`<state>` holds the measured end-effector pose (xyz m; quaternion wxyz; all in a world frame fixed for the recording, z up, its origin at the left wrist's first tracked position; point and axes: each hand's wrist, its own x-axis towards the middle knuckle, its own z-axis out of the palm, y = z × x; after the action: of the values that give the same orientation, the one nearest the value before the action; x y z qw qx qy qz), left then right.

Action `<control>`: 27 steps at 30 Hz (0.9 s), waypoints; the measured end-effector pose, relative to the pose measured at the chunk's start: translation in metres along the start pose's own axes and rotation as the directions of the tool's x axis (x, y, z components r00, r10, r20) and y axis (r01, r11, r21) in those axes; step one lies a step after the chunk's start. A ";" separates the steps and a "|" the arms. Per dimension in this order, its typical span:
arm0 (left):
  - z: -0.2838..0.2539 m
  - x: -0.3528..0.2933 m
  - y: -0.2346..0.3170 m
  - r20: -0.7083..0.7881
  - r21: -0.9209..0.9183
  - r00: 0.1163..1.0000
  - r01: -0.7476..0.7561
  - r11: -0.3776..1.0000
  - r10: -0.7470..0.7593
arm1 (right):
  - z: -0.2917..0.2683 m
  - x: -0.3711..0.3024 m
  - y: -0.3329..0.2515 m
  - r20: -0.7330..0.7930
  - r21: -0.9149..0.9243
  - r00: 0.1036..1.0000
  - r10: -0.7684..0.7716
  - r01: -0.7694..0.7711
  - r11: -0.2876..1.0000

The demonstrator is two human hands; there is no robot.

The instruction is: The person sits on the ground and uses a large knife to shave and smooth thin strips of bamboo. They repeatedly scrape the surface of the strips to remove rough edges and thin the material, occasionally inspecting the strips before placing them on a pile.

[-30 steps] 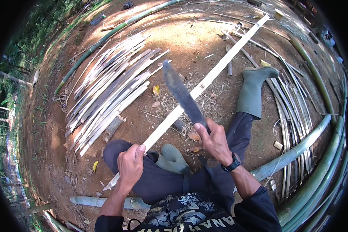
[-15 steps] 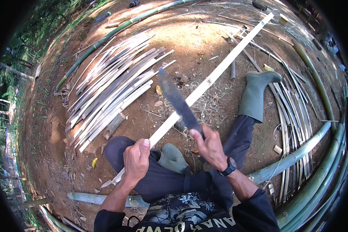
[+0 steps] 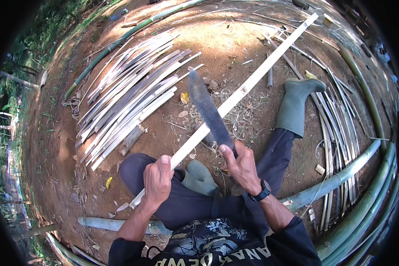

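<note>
A long pale bamboo strip [image 3: 255, 79] slants from my left knee up to the far right. My left hand [image 3: 158, 181] is closed round it near its lower end, thumb on top. In my right hand [image 3: 242, 166], fingers wrapped round the handle, is a machete [image 3: 207, 106] with a broad dark blade. The blade crosses the strip about mid-length, pointing up and to the left. Whether its edge touches the strip I cannot tell. Most of the handle is hidden in my fist.
Many split bamboo strips [image 3: 133, 99] lie piled at the left; another bundle [image 3: 339, 150] lies at the right. Green bamboo poles [image 3: 337, 177] lie beside me. Curly shavings [image 3: 248, 106] litter the ground past my legs. My right boot [image 3: 294, 104] stretches forward; yellow leaves lie about.
The machete blade has shifted slightly to the right along the strip. My left hand keeps its hold, and the strip has barely moved.
</note>
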<state>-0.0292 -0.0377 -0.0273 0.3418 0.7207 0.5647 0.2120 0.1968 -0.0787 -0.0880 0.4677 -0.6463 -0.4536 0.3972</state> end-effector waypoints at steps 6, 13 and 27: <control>0.008 0.003 -0.002 0.003 -0.087 1.000 0.015 0.996 -0.015 | 0.014 -0.030 -0.010 0.279 -0.231 0.956 -0.094 0.161 0.960; 0.004 -0.004 -0.005 -0.071 0.086 0.994 -0.075 0.993 0.081 | -0.035 0.036 -0.015 -0.059 0.076 0.996 0.059 -0.055 0.996; -0.008 -0.001 -0.002 0.194 -0.229 0.967 0.210 0.951 -0.166 | -0.066 0.052 -0.013 -0.148 0.206 0.987 0.066 -0.035 0.978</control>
<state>-0.0366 -0.0358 -0.0231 0.4951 0.6308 0.5684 0.1839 0.2700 -0.0431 -0.0643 0.5545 -0.6355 -0.3565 0.4018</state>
